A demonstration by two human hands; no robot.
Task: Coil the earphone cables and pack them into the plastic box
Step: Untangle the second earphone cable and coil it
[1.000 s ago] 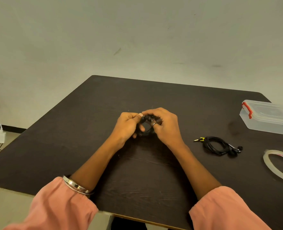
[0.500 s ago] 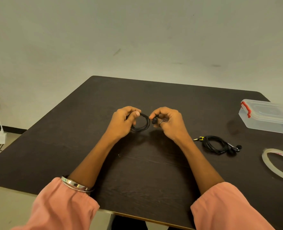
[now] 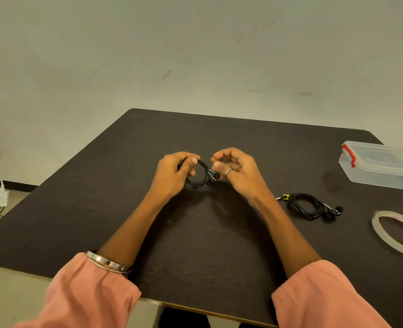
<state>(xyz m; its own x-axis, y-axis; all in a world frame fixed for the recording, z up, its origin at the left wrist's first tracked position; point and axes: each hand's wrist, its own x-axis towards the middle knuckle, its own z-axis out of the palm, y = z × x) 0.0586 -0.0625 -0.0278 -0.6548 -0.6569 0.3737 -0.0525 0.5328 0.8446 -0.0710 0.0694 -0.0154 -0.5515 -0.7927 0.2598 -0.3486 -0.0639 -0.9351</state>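
My left hand (image 3: 174, 174) pinches a black earphone cable (image 3: 201, 177) wound into a small ring above the middle of the dark table (image 3: 219, 245). Its earbuds hang at the ring's right side. My right hand (image 3: 237, 171) hovers just right of the coil, fingers curled and apart, holding nothing. A second black coiled earphone (image 3: 308, 205) with a yellow plug lies on the table to the right. The clear plastic box (image 3: 380, 164) with red clips stands at the far right with its lid on.
A roll of clear tape (image 3: 394, 233) lies near the right edge, with a dark tool partly cut off beside it. A white charger and cords (image 3: 1, 197) hang by the wall at left. The table's front edge runs close to my sleeves.
My hands were joined around the coil, then drew apart. The right hand has let go of the earbud end and opened, while the left keeps the ring.
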